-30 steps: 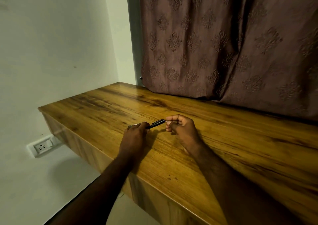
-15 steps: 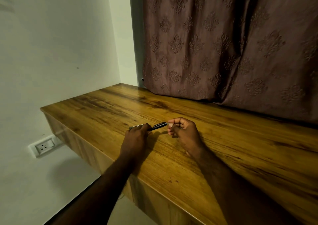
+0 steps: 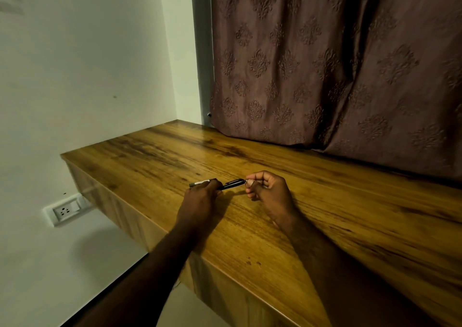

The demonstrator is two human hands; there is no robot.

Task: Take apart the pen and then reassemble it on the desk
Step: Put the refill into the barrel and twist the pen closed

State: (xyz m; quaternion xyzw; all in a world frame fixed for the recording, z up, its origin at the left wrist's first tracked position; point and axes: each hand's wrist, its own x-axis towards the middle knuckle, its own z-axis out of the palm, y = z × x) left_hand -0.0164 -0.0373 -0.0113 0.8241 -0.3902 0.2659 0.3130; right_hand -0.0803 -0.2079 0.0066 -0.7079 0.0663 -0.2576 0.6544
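The pen [image 3: 217,184] is held level just above the desk [image 3: 325,216] – its barrel clenched in the left hand [image 3: 200,199], its tip end pinched by the right hand [image 3: 268,191] – probably so one end can be twisted against the other.

On my feed, both forearms are bare up to the frame edge; my left hand [image 3: 200,201] and right hand [image 3: 271,196] wear no gloves, rings or watch.
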